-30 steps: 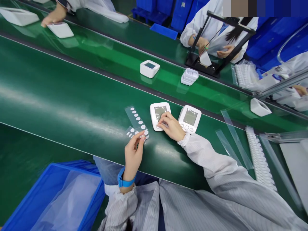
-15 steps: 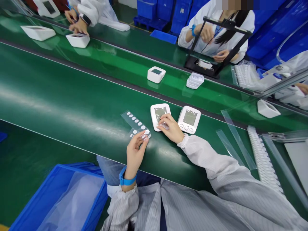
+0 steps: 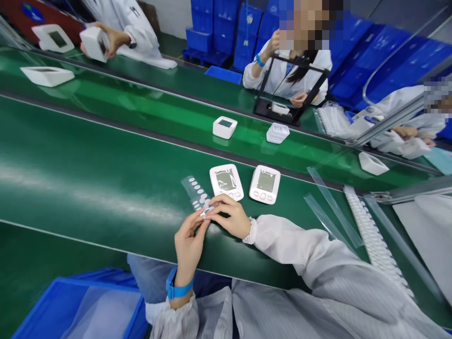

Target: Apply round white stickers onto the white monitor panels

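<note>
Right hand [image 3: 232, 218] has left the device [image 3: 226, 181], seemingly touching dotted strip [image 3: 196, 189].

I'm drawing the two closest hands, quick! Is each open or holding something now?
Left hand: closed, pinching the strip of white dots.
Right hand: fingertips at the strip's near end; whether they grip it cannot be told.

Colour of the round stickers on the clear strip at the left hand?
White round stickers on the clear strip; best seen in the head view.
</note>
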`<state>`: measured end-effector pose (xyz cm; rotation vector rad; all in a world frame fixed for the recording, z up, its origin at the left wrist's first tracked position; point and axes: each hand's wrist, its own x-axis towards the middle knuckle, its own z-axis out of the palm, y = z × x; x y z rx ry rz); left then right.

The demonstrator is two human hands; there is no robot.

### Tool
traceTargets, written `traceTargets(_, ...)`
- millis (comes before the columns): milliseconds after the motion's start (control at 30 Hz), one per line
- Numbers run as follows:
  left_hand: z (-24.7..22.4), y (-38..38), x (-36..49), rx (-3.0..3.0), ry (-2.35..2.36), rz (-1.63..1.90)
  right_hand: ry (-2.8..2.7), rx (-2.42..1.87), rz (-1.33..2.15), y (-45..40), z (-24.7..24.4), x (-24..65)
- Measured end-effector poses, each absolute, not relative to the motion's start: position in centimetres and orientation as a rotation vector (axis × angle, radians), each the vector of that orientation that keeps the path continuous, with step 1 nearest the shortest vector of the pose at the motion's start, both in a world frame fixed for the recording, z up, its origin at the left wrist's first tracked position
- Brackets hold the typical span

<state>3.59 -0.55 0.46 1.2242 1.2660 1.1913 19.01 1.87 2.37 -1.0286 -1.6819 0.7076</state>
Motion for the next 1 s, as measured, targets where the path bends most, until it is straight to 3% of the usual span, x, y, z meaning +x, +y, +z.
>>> traceTargets(267,-0.5,-0.8,3.6,1.288,1.365,1.232,-1.623,-1.062,0.694,1.6,2.4,18.2)
traceTargets(500,-0.1,-0.2,3.6,1.229,1.368,1.162,-2.033,-0.939,0.532,1.0,3.6,20.0)
traceTargets(733,0.2,-0.1,3.6,1.158,1.328,1.166,-1.824,-1.439,0.471,4.0,4.3,27.3)
traceTargets(1000,0.0,-0.2,3.3,1.15,1.329,1.17,-1.96,-1.564,0.638,4.6,3.0,28.7)
